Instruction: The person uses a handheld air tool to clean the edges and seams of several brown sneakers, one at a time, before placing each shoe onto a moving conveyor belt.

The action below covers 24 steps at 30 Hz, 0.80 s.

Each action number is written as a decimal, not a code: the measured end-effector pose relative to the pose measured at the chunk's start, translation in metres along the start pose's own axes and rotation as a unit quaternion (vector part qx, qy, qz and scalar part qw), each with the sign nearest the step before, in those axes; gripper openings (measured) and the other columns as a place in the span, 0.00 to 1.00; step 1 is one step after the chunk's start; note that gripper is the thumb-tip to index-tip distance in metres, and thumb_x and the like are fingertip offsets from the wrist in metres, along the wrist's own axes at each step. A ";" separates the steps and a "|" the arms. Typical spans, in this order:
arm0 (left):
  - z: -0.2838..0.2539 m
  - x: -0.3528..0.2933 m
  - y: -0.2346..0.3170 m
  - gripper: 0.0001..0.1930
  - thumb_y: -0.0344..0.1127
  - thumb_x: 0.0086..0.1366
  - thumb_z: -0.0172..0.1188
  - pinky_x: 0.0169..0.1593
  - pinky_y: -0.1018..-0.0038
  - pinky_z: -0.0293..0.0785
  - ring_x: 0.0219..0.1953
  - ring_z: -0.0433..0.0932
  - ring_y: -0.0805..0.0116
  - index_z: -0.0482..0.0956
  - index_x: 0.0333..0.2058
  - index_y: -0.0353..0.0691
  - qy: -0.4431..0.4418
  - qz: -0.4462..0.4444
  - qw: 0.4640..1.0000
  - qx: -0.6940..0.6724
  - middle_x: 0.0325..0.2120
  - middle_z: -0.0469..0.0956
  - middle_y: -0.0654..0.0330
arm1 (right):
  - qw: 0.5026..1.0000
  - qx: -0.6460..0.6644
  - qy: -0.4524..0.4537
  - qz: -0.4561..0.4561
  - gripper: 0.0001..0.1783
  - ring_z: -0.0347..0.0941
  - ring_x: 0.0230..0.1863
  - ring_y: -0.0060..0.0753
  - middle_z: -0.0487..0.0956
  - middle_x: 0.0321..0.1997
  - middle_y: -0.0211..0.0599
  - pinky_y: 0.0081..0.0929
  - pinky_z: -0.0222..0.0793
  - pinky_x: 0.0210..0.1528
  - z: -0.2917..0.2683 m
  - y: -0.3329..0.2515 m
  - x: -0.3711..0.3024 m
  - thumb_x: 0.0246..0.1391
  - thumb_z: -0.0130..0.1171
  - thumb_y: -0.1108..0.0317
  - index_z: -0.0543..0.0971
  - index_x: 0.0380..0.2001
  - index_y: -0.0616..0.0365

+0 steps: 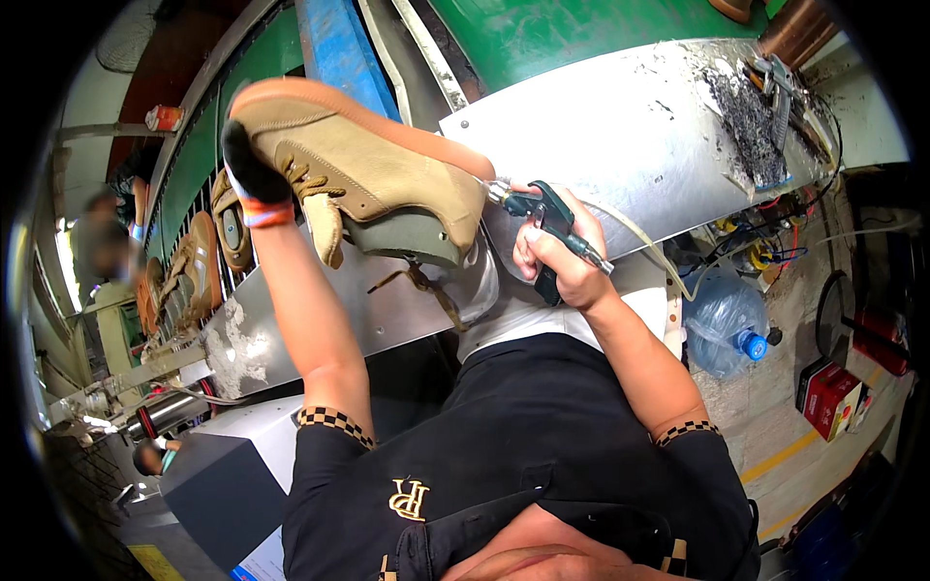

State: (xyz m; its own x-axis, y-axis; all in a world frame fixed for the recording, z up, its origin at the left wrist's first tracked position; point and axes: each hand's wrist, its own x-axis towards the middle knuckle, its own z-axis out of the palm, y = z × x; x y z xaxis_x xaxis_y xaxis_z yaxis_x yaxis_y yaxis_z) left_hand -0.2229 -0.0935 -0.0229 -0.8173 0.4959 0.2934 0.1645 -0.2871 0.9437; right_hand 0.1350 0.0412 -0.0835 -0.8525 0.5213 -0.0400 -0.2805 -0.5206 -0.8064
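Observation:
A tan suede sneaker point(383, 169) with a gum-coloured sole is held up on its side, sole facing away from me. My left hand point(254, 169), in a black glove with an orange and white cuff, is closed round its toe end. A dark green shoe last point(412, 237) fills the shoe's opening, and the laces hang loose. Bare fingers of my right hand point(579, 259) wrap round the grip of a dark green spray gun point(552, 215). Its metal nozzle is at the sneaker's heel; whether it touches cannot be told. A pale hose runs off to the right.
Beneath the shoe lies a metal bench top point(581, 126), its right end crusted with black residue beside hand tools point(780, 97). A green conveyor belt point(581, 29) runs behind. Several tan shoes point(199, 261) rest at left, near another person point(102, 237). A water jug point(725, 324) stands lower right.

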 end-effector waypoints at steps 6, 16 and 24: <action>-0.023 -0.083 0.003 0.31 0.60 0.68 0.48 0.60 0.62 0.69 0.53 0.74 0.60 0.74 0.53 0.37 0.083 -0.078 0.993 -0.026 0.51 0.76 0.55 | 0.996 0.054 0.035 0.056 0.22 0.64 0.18 0.22 0.68 0.21 0.33 0.21 0.62 0.23 0.014 0.003 0.011 0.56 0.48 0.77 0.66 0.55 0.67; -0.051 -0.249 0.043 0.33 0.56 0.70 0.47 0.63 0.63 0.67 0.62 0.68 0.59 0.59 0.65 0.40 0.167 -0.323 0.931 0.022 0.62 0.65 0.58 | 0.999 -0.010 0.038 0.032 0.20 0.64 0.19 0.15 0.70 0.21 0.26 0.18 0.60 0.23 0.044 0.041 0.018 0.55 0.53 0.74 0.67 0.51 0.64; 0.004 -0.304 0.077 0.33 0.56 0.71 0.46 0.44 0.59 0.83 0.55 0.75 0.55 0.59 0.64 0.37 0.110 -0.456 0.882 0.056 0.58 0.70 0.51 | 0.997 -0.041 0.028 0.062 0.21 0.64 0.24 0.12 0.71 0.25 0.24 0.18 0.60 0.27 0.043 0.043 -0.006 0.52 0.56 0.69 0.70 0.50 0.62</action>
State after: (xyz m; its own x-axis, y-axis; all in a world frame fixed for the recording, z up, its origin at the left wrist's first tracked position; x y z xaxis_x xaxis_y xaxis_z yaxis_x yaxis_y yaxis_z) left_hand 0.0407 -0.2629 -0.0386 -0.7236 0.3041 -0.6196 -0.5728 0.2361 0.7849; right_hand 0.1092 -0.0132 -0.0930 -0.8519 0.4940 -0.1740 -0.1353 -0.5285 -0.8381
